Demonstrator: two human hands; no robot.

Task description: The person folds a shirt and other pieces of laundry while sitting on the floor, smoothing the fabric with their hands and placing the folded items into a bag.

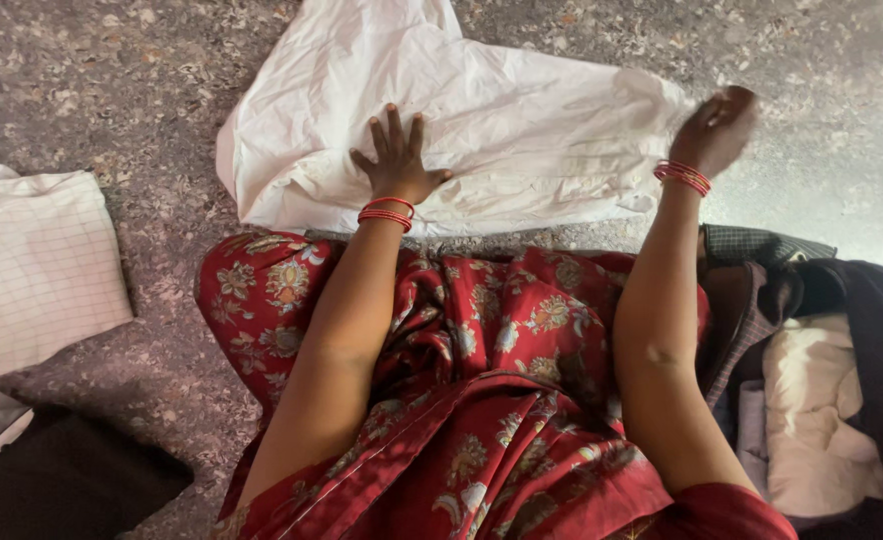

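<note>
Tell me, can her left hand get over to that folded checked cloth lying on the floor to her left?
Probably yes. The left hand lies flat on the white garment, and the folded checked cloth sits on bare floor on the same side, with nothing between them. It would likely take a sideways stretch.

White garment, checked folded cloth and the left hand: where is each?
White garment [522, 120], head view, its spread middle.
Checked folded cloth [37, 265], head view, its top face.
Left hand [399, 160], head view, its back.

No packages, labels, signs or screens show anywhere in this view; only cloth and clothing lie on the speckled floor.
</note>
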